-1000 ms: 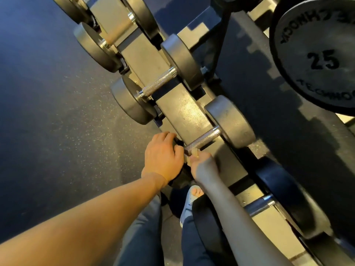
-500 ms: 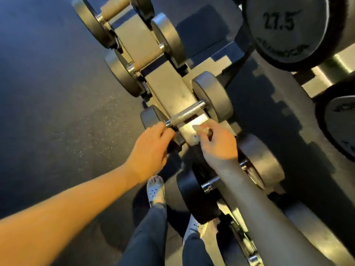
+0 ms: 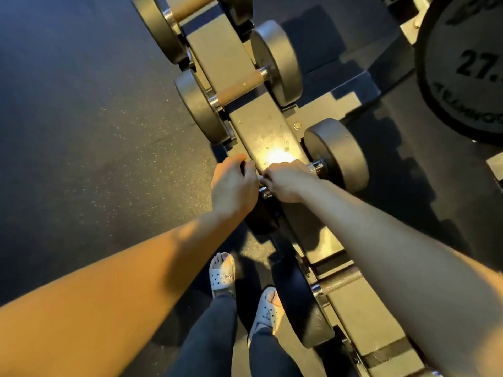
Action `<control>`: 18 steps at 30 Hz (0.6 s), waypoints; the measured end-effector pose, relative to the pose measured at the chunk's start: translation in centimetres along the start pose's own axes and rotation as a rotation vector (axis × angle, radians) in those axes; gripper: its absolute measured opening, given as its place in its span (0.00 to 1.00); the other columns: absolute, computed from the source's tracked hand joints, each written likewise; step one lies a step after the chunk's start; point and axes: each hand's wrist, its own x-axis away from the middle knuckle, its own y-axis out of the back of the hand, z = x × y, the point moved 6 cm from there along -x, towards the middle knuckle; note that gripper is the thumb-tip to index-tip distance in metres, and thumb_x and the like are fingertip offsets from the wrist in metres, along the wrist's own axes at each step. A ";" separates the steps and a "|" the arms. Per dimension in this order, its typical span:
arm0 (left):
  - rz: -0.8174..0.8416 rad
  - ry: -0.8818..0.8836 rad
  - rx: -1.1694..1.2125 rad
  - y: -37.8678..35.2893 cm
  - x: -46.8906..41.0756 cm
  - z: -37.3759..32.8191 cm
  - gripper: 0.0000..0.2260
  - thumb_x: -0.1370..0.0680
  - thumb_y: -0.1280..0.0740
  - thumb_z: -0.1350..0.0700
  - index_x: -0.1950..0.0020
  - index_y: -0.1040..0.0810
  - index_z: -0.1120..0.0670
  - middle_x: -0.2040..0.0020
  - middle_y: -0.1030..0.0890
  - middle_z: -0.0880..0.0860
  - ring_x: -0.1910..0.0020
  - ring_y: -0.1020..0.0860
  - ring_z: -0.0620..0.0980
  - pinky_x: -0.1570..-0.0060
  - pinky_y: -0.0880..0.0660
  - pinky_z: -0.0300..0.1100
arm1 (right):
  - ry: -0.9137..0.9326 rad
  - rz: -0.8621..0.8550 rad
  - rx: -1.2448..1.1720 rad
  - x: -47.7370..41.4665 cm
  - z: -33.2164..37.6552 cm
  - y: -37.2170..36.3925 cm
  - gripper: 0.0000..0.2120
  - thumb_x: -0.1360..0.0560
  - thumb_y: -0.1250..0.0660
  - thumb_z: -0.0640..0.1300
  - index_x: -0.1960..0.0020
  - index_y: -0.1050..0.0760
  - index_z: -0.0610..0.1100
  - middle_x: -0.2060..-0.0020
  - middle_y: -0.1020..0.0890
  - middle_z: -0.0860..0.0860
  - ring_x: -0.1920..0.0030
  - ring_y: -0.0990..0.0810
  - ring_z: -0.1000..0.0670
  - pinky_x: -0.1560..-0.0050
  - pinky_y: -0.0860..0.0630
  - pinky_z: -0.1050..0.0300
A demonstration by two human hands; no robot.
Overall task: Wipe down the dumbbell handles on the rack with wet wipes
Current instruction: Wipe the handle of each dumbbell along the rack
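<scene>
The fingers (image 3: 273, 174) of the right hand (image 3: 288, 183) are curled tightly around the chrome handle (image 3: 314, 167) of one dumbbell. They cover most of it, so only short knurled stubs show either side of the fist. The fingers (image 3: 231, 161) of the left hand (image 3: 232, 186) bend over the near head (image 3: 261, 219) of the same dumbbell and grip it, apparently to steady it. This dumbbell lies across the pale rack (image 3: 261, 134), with its far head (image 3: 336, 156) just beyond the right hand.

The work looks to be midway through one handle. Farther along the rack sit a tan handle (image 3: 239, 87) and a second tan handle (image 3: 187, 9). Nearer the person's sandalled feet (image 3: 221, 273) lies a dark knurled handle (image 3: 340, 278). None of them shows a wet sheen, so there is no telling which are already wiped and which remain.

The wet wipe itself cannot be seen. It is presumably folded inside the right fist, but nothing confirms this, and no pack of wipes is in view. Bright glare on the rack just past the knuckles washes out detail there. The farthest tan handle is cut off by the top edge. A big weight plate (image 3: 462, 77) at the right, marked 27, runs out of view. The rack's lower end is hidden behind the right forearm.
</scene>
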 end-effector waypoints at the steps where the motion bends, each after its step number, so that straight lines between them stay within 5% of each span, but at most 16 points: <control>1: -0.021 0.016 0.030 0.0 0.2 -0.2 0.13 0.15 0.43 0.49 0.41 0.23 0.53 0.47 0.24 0.50 0.45 0.25 0.52 0.41 0.27 0.52 | -0.005 0.053 -0.033 -0.6 -0.1 0.0 0.08 0.16 0.40 0.51 0.47 0.27 0.48 0.54 0.23 0.49 0.51 0.24 0.46 0.45 0.28 0.48; 4: -0.036 0.021 0.063 0.1 0.4 -0.4 0.14 0.15 0.43 0.51 0.39 0.22 0.55 0.47 0.24 0.50 0.47 0.27 0.47 0.45 0.31 0.44 | 0.045 0.024 -0.058 -0.2 0.1 -0.1 0.07 0.17 0.39 0.48 0.47 0.26 0.45 0.49 0.19 0.46 0.50 0.22 0.44 0.51 0.26 0.49; 7: -0.041 0.017 0.017 0.1 0.3 -0.5 0.14 0.15 0.43 0.52 0.37 0.22 0.56 0.43 0.22 0.53 0.47 0.30 0.44 0.44 0.36 0.40 | 0.261 -0.238 -0.039 2.7 -1.0 -1.8 0.13 0.22 0.33 0.42 0.38 0.20 0.45 0.39 0.18 0.47 0.36 0.22 0.45 0.28 0.38 0.51; 9: -0.049 0.011 -0.001 -0.1 0.2 -0.5 0.14 0.16 0.43 0.52 0.42 0.20 0.56 0.44 0.20 0.54 0.50 0.30 0.45 0.45 0.34 0.41 | 0.440 -0.384 0.012 4.4 -1.7 -3.4 0.19 0.24 0.32 0.39 0.33 0.21 0.41 0.33 0.21 0.44 0.29 0.26 0.44 0.23 0.48 0.51; 13: -0.081 -0.049 -0.072 0.1 0.1 0.0 0.07 0.23 0.44 0.48 0.50 0.31 0.35 0.45 0.26 0.41 0.48 0.29 0.42 0.42 0.30 0.39 | 0.622 -0.515 0.220 4.8 -1.8 -5.0 0.21 0.18 0.43 0.40 0.28 0.27 0.37 0.27 0.26 0.40 0.25 0.30 0.41 0.23 0.41 0.40; 16: -0.069 -0.044 -0.076 0.1 0.2 -0.4 0.08 0.22 0.45 0.49 0.52 0.27 0.39 0.47 0.23 0.42 0.51 0.26 0.43 0.43 0.27 0.41 | 0.717 -0.554 0.432 5.1 -2.5 -5.6 0.22 0.16 0.50 0.40 0.25 0.31 0.36 0.26 0.29 0.39 0.24 0.32 0.39 0.21 0.43 0.40; 18: -0.071 -0.043 -0.042 0.1 0.2 -0.7 0.13 0.19 0.44 0.52 0.55 0.21 0.52 0.55 0.19 0.51 0.56 0.23 0.49 0.49 0.23 0.51 | 0.771 -0.589 0.476 5.4 -2.9 -5.5 0.20 0.15 0.50 0.39 0.28 0.28 0.36 0.26 0.28 0.38 0.25 0.31 0.38 0.21 0.41 0.40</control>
